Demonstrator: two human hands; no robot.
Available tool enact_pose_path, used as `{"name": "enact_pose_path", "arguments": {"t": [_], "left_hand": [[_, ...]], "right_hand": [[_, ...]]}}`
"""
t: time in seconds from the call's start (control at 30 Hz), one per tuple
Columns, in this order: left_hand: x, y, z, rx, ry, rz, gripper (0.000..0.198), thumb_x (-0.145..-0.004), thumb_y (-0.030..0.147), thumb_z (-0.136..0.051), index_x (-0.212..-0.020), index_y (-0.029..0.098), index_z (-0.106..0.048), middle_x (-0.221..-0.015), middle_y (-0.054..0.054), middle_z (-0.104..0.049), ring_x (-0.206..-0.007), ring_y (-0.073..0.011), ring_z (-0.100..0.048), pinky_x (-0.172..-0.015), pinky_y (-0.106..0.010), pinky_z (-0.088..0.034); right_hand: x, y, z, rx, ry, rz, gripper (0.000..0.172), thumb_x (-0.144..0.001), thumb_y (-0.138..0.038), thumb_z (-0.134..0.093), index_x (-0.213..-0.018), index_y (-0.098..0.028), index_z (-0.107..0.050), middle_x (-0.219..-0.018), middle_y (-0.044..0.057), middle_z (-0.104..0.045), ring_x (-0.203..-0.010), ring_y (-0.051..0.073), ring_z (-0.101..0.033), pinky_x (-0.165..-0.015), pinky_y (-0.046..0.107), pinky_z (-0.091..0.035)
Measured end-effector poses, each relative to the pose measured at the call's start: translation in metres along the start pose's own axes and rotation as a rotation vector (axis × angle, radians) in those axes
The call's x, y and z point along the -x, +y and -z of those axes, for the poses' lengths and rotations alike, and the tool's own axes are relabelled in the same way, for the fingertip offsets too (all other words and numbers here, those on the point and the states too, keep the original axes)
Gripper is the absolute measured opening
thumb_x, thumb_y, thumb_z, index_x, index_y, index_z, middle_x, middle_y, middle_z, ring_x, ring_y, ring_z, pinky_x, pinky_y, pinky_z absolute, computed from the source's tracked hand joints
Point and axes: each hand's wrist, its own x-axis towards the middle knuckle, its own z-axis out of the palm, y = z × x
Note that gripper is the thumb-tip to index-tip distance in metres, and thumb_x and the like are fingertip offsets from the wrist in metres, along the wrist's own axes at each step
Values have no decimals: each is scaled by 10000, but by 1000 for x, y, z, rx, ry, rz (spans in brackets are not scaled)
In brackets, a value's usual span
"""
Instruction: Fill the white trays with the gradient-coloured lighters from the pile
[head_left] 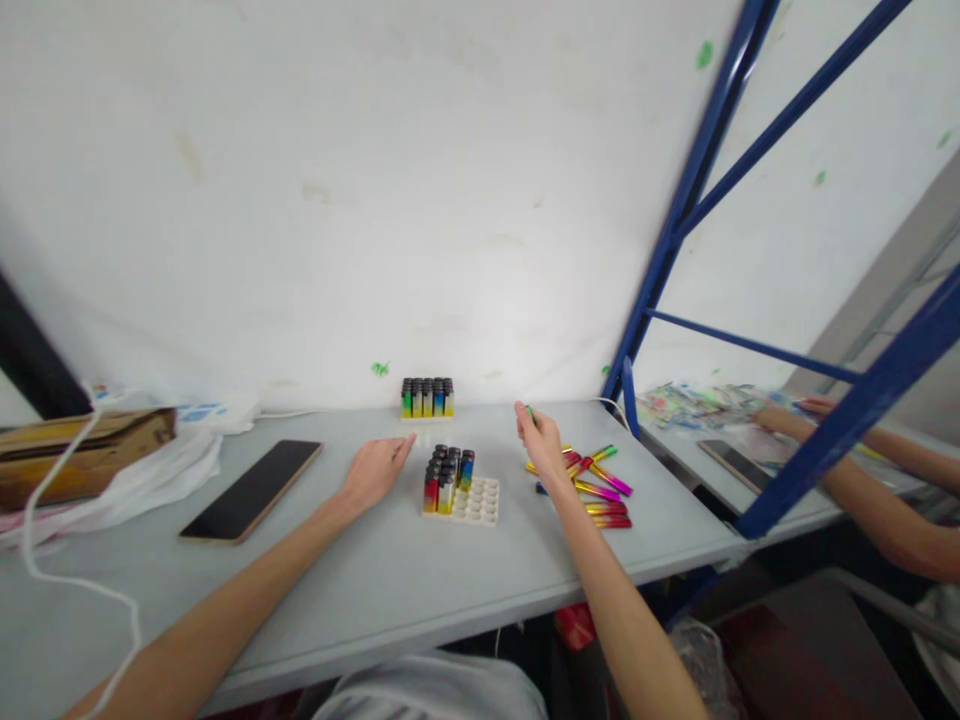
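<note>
My right hand (538, 437) is raised over the right side of the table, its fingers closed around a lighter (530, 412); only a small green bit of it shows. My left hand (375, 472) rests on the table left of the white tray, one finger stretched out and nothing visible in it. That tray (484, 512) has round-edged slots; black-topped lighters (446, 480) stand upright in its left and back part, and its front right slots are bare. Beside my right forearm lies a loose pile of shiny, coloured lighters (600, 490), partly hidden by the arm.
A second full rack of lighters (427, 398) stands against the wall. To the left are a phone (253, 490), a cardboard box (82, 450) and a white cable (30, 540). A blue metal frame (667, 240) rises at right; beyond it a co-worker's arms (862, 480) reach over another table.
</note>
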Motion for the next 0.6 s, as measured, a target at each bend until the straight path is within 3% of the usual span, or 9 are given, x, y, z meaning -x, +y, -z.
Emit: {"name": "enact_pose_path", "arguments": {"t": [0.2,0.37,0.5,0.6], "left_hand": [[4,8,6,-46,-41,18,620,-1096,443,-321,-530,239,-474,-590,-103,-623,-685,-243,-657,-735,-340,-361],[6,15,7,-55,-25,33,634,-1127,363,-341,-581,194,-613,-559,-66,-582,-619,-199,-601,-716,-324,-345],[7,21,6,-81,-36,56,612,-1146,329,-332,-714,175,-737,-546,-44,-540,-634,-206,-600,-707,-322,-334],[6,22,5,-90,-47,56,619,-1161,343,-287,-880,161,-808,-534,-32,-504,-631,-214,-592,-702,-323,-335]], "right_hand": [[5,-3,-2,141,21,43,430,-849,-572,-482,-580,-253,-379,-558,-45,-353,-586,135,-362,-588,297,-252],[3,-6,1,137,-15,60,451,-881,-602,-461,-606,-246,-427,-566,-41,-402,-597,145,-398,-608,295,-284],[4,-8,1,111,-83,73,513,-906,-666,-483,-624,-239,-457,-576,-42,-431,-602,145,-412,-613,293,-301],[6,-7,-1,131,-81,93,471,-894,-611,-488,-606,-244,-426,-567,-46,-398,-593,140,-389,-607,295,-279]]}}
